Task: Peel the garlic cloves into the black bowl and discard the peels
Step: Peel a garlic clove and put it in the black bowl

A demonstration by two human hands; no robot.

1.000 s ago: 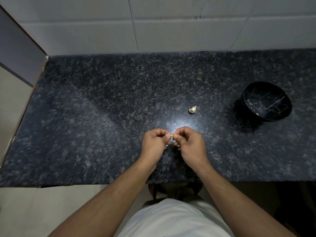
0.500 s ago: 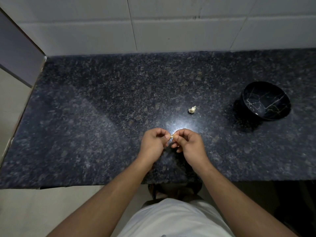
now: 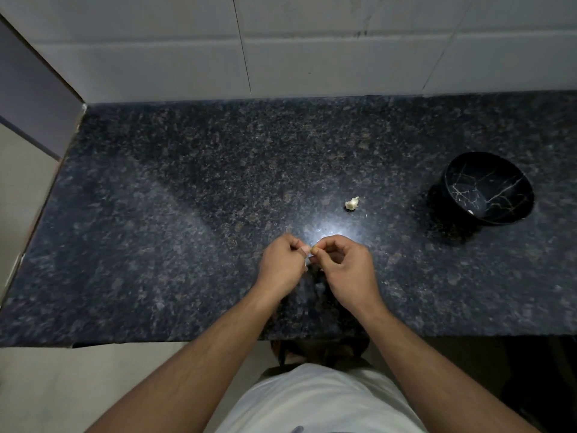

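The garlic clove (image 3: pixel 312 249) is pinched between the two hands just above the near middle of the tabletop (image 3: pixel 187 214), and only a pale sliver of it shows between the fingertips, so how much skin is off cannot be told. The left hand (image 3: pixel 282 265) has its fingers curled in with thumb and forefinger nipping one end of the clove; the right hand (image 3: pixel 345 267) is likewise curled, its fingertips closed on the other end, the two hands touching or nearly so at the clove. A clove like this is probably light and firm, its skin dry, thin and prone to tearing into flakes; the bared flesh is likely a little tacky and slick. The best hold seems to be across the body of the clove with one hand while the other's nail catches the loose skin at the tip or root end. A second clove or scrap of garlic (image 3: pixel 352 203), whitish and papery, lies on the tabletop a little farther off and to the right. Well to the right stands the black bowl (image 3: pixel 512 214), veined with thin pale lines, with a small pale speck inside near its bottom. A tiled wall (image 3: pixel 312 57) runs along the far edge.
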